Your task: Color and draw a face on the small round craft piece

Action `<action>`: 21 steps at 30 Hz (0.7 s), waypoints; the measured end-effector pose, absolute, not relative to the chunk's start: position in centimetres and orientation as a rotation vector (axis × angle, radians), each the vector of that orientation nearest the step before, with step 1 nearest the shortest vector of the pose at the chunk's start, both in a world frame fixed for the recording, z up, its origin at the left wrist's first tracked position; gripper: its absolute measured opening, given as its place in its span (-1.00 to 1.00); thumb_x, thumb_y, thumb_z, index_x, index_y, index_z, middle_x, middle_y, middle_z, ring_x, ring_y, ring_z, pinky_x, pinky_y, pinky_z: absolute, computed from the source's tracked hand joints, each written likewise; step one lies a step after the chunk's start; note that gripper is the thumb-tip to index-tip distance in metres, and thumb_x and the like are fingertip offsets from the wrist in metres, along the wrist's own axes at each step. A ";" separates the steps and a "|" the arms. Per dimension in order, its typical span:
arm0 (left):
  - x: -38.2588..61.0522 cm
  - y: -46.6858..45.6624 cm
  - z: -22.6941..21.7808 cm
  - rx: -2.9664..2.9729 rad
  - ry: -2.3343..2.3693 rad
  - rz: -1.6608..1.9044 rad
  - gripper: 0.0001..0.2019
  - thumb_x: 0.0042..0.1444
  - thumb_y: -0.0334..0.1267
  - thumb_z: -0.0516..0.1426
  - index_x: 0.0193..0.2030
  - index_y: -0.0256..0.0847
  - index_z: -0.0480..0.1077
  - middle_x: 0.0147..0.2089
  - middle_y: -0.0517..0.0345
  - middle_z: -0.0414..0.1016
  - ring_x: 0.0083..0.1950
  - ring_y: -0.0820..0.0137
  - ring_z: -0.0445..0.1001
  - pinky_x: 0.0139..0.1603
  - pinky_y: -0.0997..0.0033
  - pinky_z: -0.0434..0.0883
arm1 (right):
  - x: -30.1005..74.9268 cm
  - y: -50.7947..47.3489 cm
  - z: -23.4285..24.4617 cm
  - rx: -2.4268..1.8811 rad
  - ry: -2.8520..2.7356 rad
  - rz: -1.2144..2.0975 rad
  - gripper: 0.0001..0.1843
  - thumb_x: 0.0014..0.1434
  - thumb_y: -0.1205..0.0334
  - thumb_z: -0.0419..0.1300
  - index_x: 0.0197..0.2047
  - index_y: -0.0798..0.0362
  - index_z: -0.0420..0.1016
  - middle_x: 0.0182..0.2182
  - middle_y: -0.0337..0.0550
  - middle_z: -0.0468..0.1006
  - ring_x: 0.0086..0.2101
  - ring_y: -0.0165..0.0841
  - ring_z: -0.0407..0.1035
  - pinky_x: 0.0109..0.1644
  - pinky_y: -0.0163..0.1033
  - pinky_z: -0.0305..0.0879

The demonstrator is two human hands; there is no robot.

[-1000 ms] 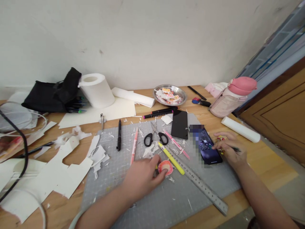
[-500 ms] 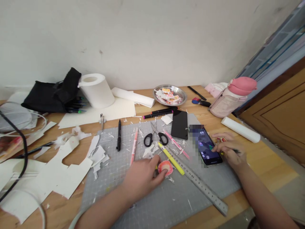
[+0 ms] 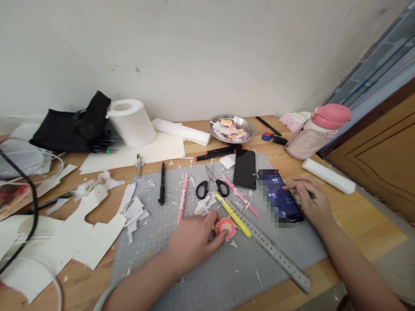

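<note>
My left hand (image 3: 191, 239) rests on the grey cutting mat (image 3: 155, 276), its thumb on a small paper piece (image 3: 226, 228) with a pink-orange rim. A bit of yellow shows beside its fingertips. My right hand (image 3: 313, 201) hovers at a lit phone (image 3: 280, 196), index finger stretched to the screen. A dark pen (image 3: 311, 194) is tucked between its fingers. Right of the paper piece, a yellow highlighter (image 3: 233, 215) lies along a steel ruler (image 3: 279, 255). Black-handled scissors (image 3: 212, 185) lie beyond my left hand, between two pink pens.
A second phone (image 3: 244, 169), dark-screened, lies beside the lit one. Behind are a metal bowl (image 3: 250, 137) of coloured paper pieces, a paper roll (image 3: 132, 123) and a black pencil case (image 3: 61, 129). Cut paper (image 3: 87, 233) covers the left; a pink bottle (image 3: 311, 131) stands right.
My right hand has shifted; its index finger now points onto the upper screen. The phone's display has changed. A small red and yellow thing by the right fingers no longer shows. My left hand stays put.
</note>
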State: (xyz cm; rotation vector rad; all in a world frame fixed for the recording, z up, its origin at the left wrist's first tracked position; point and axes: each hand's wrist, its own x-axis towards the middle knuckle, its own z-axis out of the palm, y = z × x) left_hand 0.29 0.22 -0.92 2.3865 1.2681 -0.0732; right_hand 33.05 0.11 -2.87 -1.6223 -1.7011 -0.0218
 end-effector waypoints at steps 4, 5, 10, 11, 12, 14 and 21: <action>0.3 0.2 -0.9 2.386 1.272 -0.069 -0.73 0.22 -0.02 -0.08 -0.21 -0.14 0.28 -0.44 0.18 0.50 -0.39 0.29 0.51 -0.47 0.47 0.21 | 33.1 0.2 -2.9 -1.640 -1.728 -0.018 -0.64 0.23 0.12 -0.06 -0.42 -0.07 0.52 -0.41 -0.16 0.57 -0.19 -0.23 0.37 0.00 -0.05 0.23; 0.3 0.2 -0.9 2.387 1.271 -0.068 -0.73 0.23 -0.02 -0.08 -0.21 -0.14 0.28 -0.45 0.18 0.50 -0.39 0.29 0.51 -0.47 0.46 0.20 | 33.1 0.2 -2.9 -1.649 -1.732 -0.013 -0.63 0.24 0.11 -0.07 -0.42 -0.07 0.52 -0.40 -0.16 0.57 -0.18 -0.23 0.36 0.00 -0.04 0.22; 0.2 0.2 -1.0 2.396 1.266 -0.050 -0.73 0.22 -0.02 -0.07 -0.22 -0.14 0.29 -0.44 0.18 0.51 -0.40 0.28 0.51 -0.48 0.45 0.21 | 33.2 0.4 -3.1 -1.681 -1.733 -0.003 -0.63 0.23 0.09 -0.07 -0.41 -0.07 0.52 -0.37 -0.15 0.58 -0.18 -0.23 0.36 0.00 -0.02 0.21; 0.2 0.3 -1.0 2.397 1.264 -0.052 -0.73 0.22 -0.02 -0.07 -0.22 -0.14 0.29 -0.44 0.17 0.51 -0.39 0.28 0.51 -0.48 0.45 0.21 | 33.2 0.3 -3.0 -1.685 -1.732 -0.011 -0.63 0.22 0.09 -0.06 -0.43 -0.07 0.51 -0.38 -0.15 0.58 -0.19 -0.23 0.36 -0.01 -0.03 0.22; 0.2 0.3 -1.0 2.398 1.262 -0.056 -0.73 0.22 -0.02 -0.07 -0.22 -0.14 0.29 -0.43 0.17 0.52 -0.39 0.27 0.52 -0.47 0.44 0.22 | 33.2 0.3 -3.0 -1.685 -1.728 -0.018 -0.63 0.21 0.09 -0.05 -0.47 -0.06 0.50 -0.40 -0.15 0.57 -0.21 -0.23 0.37 -0.03 -0.04 0.22; 0.2 0.3 -1.0 2.401 1.260 -0.062 -0.73 0.23 -0.02 -0.08 -0.22 -0.15 0.29 -0.43 0.16 0.52 -0.38 0.27 0.52 -0.47 0.44 0.23 | 33.2 0.1 -2.8 -1.670 -1.717 -0.023 -0.60 0.18 0.12 -0.03 -0.61 -0.04 0.42 -0.49 -0.15 0.53 -0.26 -0.24 0.39 -0.08 -0.07 0.24; 0.2 0.2 -0.9 2.393 1.266 -0.057 -0.73 0.22 -0.02 -0.08 -0.21 -0.14 0.29 -0.44 0.17 0.51 -0.39 0.27 0.52 -0.46 0.44 0.25 | 33.0 0.0 -2.5 -1.661 -1.699 -0.009 -0.63 0.16 0.16 -0.01 -0.59 -0.05 0.46 -0.52 -0.17 0.53 -0.26 -0.24 0.39 -0.08 -0.09 0.23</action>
